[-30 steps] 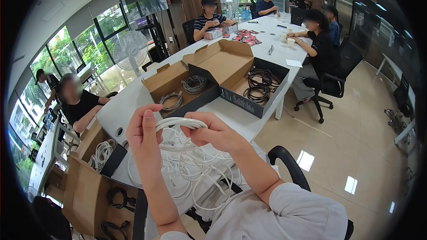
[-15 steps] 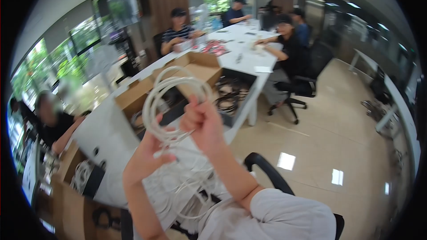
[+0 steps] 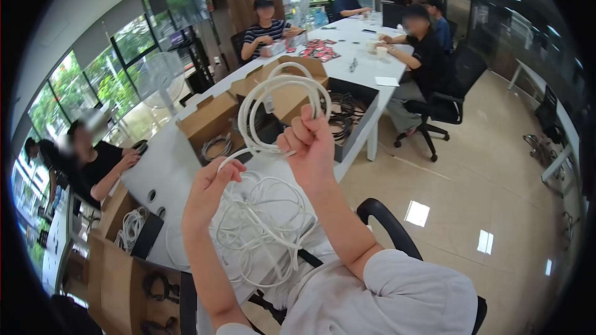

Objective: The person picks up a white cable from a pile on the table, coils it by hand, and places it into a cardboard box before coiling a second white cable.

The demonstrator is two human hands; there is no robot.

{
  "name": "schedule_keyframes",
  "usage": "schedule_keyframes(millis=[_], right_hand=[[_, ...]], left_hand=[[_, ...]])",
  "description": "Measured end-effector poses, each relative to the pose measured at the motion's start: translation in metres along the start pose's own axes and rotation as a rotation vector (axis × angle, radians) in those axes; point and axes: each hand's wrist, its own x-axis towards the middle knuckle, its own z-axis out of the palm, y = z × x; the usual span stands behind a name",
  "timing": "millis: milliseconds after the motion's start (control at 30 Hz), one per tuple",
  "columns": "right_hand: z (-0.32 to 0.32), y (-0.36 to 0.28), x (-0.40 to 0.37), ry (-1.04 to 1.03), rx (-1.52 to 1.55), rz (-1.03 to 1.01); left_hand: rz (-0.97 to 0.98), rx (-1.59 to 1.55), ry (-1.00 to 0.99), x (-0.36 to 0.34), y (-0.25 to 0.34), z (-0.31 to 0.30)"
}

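Observation:
A white cable [image 3: 247,115] hangs in several loops in the air above the table. My right hand [image 3: 310,149] is closed round the right side of the loops. Lower and to the left, my left hand [image 3: 214,189] pinches a free stretch of the same cable below the coil. A loose tangle of white cables [image 3: 257,229] lies on the table beneath my hands, close to my lap.
Cardboard boxes [image 3: 208,119] with dark and grey cables stand beyond my hands. Another box [image 3: 112,276] is at the lower left. Several people sit round the white table [image 3: 363,43], with red packets on it. An office chair [image 3: 456,93] stands at the right.
My left hand has moved down and away from the coil and now pinches the cable below it. My right hand still holds the loops. The view has shifted slightly.

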Motion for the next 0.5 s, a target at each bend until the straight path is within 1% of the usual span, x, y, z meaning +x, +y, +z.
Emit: schedule_keyframes(millis=[67, 167, 200, 300, 333, 367, 400, 433, 467, 500], right_hand=[[0.0, 0.009, 0.0, 0.048, -0.115, -0.093], [0.004, 0.018, 0.0, 0.079, -0.281, -0.239], [0.003, 0.021, -0.001, 0.046, -0.302, -0.294], [-0.012, 0.04, 0.002, -0.094, -0.491, -0.476], [-0.013, 0.046, -0.001, -0.088, -0.708, -0.576], [-0.017, 0.05, 0.006, -0.269, -0.804, -0.723], [-0.021, 0.051, 0.01, -0.411, -0.969, -0.9], [-0.01, 0.047, 0.016, -0.558, -1.13, -1.074], [-0.002, 0.045, 0.021, -0.723, -1.184, -1.072], [0.005, 0.043, 0.026, -0.891, -1.236, -1.067]], left_hand=[[-0.034, -0.062, 0.026, -0.004, 0.006, 0.0], [-0.189, -0.54, 0.044, -0.011, 0.021, 0.011], [-0.247, -0.619, 0.069, -0.012, 0.024, 0.014], [-0.28, -0.849, 0.004, -0.011, 0.016, 0.007], [-0.26, -0.99, -0.091, -0.007, 0.012, -0.001], [-0.251, -1.081, -0.106, -0.009, 0.009, -0.007], [-0.247, -1.173, -0.116, -0.009, 0.008, -0.014], [-0.244, -1.267, -0.124, -0.01, 0.009, -0.019], [-0.178, -1.326, -0.171, -0.01, -0.001, -0.026], [-0.15, -1.326, -0.162, -0.012, -0.007, -0.03]])
